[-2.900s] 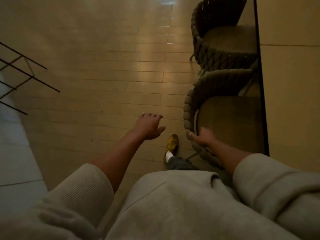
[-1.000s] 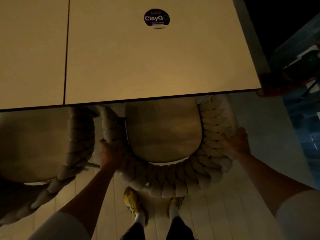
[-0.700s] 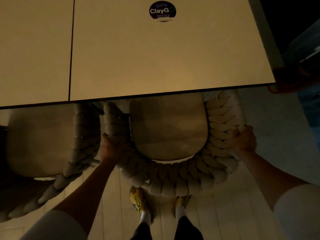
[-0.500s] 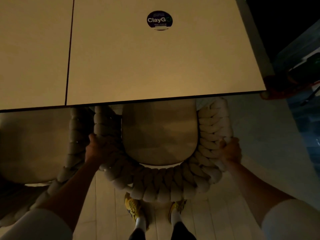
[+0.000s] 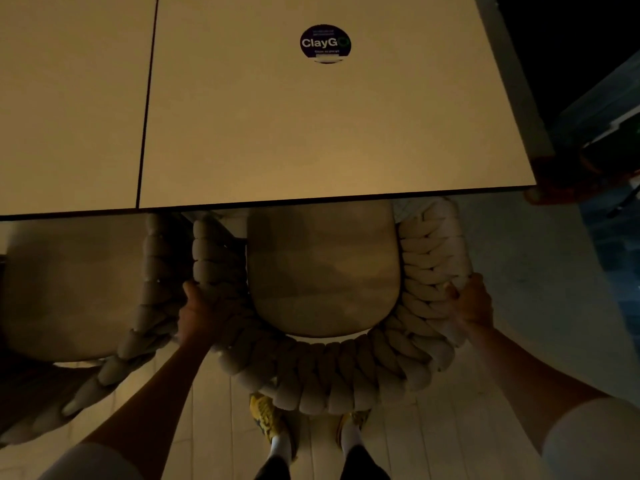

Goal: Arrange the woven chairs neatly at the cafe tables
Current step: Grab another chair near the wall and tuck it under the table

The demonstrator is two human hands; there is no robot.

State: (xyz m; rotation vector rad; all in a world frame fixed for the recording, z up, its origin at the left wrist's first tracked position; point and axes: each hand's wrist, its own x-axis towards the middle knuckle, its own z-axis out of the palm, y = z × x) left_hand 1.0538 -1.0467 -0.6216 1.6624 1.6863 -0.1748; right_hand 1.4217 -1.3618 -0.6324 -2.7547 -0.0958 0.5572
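Woven chair (image 5: 329, 372) sat in your grip, left hand (image 5: 199, 318) and right hand (image 5: 472, 301) clasping its rim; a skewed push risked bumping the neighbouring chair (image 5: 69, 289).

Dim, warm lighting, brightest at centre frame. Upper frame: two pale tabletops, the left tabletop (image 5: 69, 98) and the right tabletop (image 5: 311, 140), set edge to edge with a thin dark seam (image 5: 147, 98) between them; each has a dark front edge. A round dark sticker (image 5: 325, 43) reading "ClayG" lies near the top of the right tabletop. Lower centre: plank floor (image 5: 221, 427), pale, boards running toward the bottom edge. Right: smoother grey floor (image 5: 519, 271). Far right: bluish surfaces (image 5: 609, 237) in deep shadow and a reddish-brown shape (image 5: 554, 188) just beside the table corner, too dim to identify.
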